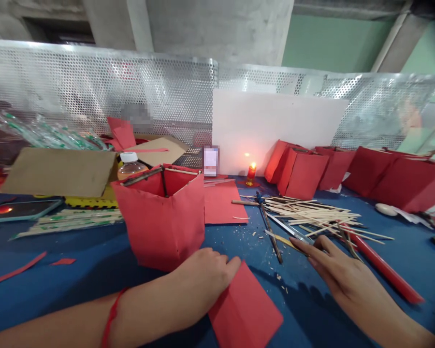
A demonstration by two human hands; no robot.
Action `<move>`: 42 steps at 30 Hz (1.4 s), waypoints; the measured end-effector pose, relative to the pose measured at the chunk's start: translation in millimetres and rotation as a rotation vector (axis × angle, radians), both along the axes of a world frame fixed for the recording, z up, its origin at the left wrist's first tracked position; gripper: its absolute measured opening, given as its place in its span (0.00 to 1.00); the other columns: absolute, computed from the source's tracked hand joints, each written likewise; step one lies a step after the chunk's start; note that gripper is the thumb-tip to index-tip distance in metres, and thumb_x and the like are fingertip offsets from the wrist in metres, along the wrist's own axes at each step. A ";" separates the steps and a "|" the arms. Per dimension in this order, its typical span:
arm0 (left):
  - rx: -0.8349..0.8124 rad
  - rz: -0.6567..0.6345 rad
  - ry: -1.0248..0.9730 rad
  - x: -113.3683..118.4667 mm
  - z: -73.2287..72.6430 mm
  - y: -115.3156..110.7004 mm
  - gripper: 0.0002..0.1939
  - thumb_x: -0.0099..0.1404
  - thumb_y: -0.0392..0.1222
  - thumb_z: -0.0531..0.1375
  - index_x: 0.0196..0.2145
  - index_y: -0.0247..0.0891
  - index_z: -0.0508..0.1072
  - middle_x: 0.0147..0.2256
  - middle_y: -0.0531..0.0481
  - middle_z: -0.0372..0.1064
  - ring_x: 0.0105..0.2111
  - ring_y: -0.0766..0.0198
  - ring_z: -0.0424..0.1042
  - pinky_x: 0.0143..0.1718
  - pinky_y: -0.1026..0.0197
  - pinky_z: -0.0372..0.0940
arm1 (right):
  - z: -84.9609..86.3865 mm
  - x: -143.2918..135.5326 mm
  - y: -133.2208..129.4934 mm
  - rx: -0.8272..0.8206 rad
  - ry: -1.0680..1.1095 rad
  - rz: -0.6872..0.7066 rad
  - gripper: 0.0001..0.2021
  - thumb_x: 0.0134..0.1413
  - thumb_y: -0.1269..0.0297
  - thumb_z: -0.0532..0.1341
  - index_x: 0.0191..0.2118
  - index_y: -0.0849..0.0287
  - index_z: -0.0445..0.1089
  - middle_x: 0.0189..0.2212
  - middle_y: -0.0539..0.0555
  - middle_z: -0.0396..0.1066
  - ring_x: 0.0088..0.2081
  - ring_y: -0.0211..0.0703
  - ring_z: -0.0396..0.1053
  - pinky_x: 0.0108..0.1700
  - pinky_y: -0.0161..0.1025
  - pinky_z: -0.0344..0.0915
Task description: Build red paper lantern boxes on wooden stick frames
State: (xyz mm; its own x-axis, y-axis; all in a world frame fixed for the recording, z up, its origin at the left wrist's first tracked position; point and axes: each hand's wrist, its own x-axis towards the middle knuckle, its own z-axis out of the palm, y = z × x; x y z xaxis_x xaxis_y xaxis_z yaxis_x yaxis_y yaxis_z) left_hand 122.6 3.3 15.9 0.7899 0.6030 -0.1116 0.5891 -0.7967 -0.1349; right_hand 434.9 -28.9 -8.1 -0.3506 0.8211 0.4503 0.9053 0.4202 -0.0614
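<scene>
Now the left hand (pixel 207 278) pinches the red paper (pixel 248 309) by its top corner, over the desk (pixel 97 256). The right hand (pixel 339 273) touches a thin yellow tool (pixel 284 240); I can't tell if it grips. Farther out stand a red box (pixel 166 232) and a lit candle (pixel 251 175).

My feed's fairly bright; candle (pixel 252 175) flares, glare on perf. metal screen (pixel 94 82), soft shadows on tbl (pixel 90 263), edges stretched, top-R corner dark/blurry.

Tabletop (pixel 297 316) gap btwn hands (pixel 208 278), red box (pixel 163 229) blocks fwd L, stick pile (pixel 311 212) + lit candle (pixel 251 175) fwd R
</scene>
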 end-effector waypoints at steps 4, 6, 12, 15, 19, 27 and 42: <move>-0.055 0.128 -0.080 0.2 -0.2 -7.8 0.20 0.60 0.25 0.56 0.51 0.30 0.68 0.35 0.41 0.76 0.28 0.50 0.77 0.25 0.57 0.62 | 2.6 -1.0 -6.9 0.018 0.025 0.029 0.22 0.73 0.65 0.45 0.68 0.48 0.59 0.41 0.56 0.67 0.26 0.40 0.73 0.27 0.37 0.68; -0.124 0.162 -0.151 -1.7 5.4 -10.3 0.09 0.64 0.29 0.55 0.41 0.34 0.71 0.34 0.43 0.76 0.30 0.53 0.77 0.27 0.58 0.62 | 6.3 -3.6 -11.9 0.017 0.039 0.072 0.22 0.73 0.66 0.46 0.67 0.48 0.59 0.40 0.55 0.67 0.26 0.40 0.73 0.26 0.36 0.68; -0.363 0.129 -0.441 -23.8 23.3 -6.4 0.10 0.63 0.27 0.56 0.37 0.39 0.73 0.38 0.52 0.73 0.37 0.64 0.74 0.36 0.66 0.64 | 9.5 -8.8 -26.0 -0.023 0.053 0.138 0.23 0.71 0.70 0.46 0.67 0.48 0.58 0.37 0.53 0.66 0.25 0.37 0.73 0.25 0.33 0.68; -0.515 0.085 -0.534 -34.6 20.6 -6.9 0.17 0.59 0.22 0.58 0.40 0.40 0.76 0.43 0.52 0.72 0.41 0.64 0.73 0.41 0.67 0.65 | 8.7 -8.5 -29.8 -0.051 0.043 0.197 0.24 0.71 0.71 0.45 0.67 0.47 0.57 0.37 0.52 0.66 0.24 0.36 0.71 0.27 0.33 0.68; -0.598 0.051 -0.510 -36.7 14.4 -11.8 0.17 0.60 0.23 0.63 0.41 0.42 0.77 0.47 0.55 0.71 0.44 0.67 0.72 0.43 0.70 0.64 | 9.5 -12.0 -33.7 -0.149 -0.088 0.347 0.27 0.69 0.73 0.46 0.68 0.46 0.56 0.34 0.51 0.65 0.25 0.37 0.68 0.26 0.34 0.64; -0.544 -0.063 -0.513 -28.6 8.6 -1.6 0.09 0.65 0.29 0.66 0.37 0.42 0.78 0.43 0.54 0.70 0.43 0.66 0.70 0.44 0.68 0.63 | 10.9 -45.5 -48.9 -0.118 -0.241 0.474 0.32 0.54 0.81 0.55 0.63 0.46 0.64 0.38 0.51 0.71 0.25 0.37 0.69 0.24 0.36 0.58; -0.538 -0.120 -0.494 -27.0 6.0 3.4 0.02 0.65 0.34 0.67 0.36 0.39 0.78 0.40 0.52 0.73 0.43 0.64 0.71 0.44 0.66 0.64 | 5.3 -61.2 -37.3 -0.301 -0.239 0.494 0.42 0.47 0.82 0.56 0.69 0.49 0.56 0.45 0.53 0.70 0.27 0.38 0.68 0.27 0.37 0.57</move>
State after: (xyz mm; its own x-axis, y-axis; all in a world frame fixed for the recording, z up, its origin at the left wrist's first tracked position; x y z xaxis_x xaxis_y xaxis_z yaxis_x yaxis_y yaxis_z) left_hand 95.7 6.6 21.9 0.8817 0.4714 0.0181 0.3848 -0.7409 0.5505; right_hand 373.8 -66.2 -2.8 -0.7838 0.6148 0.0872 0.6117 0.7887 -0.0620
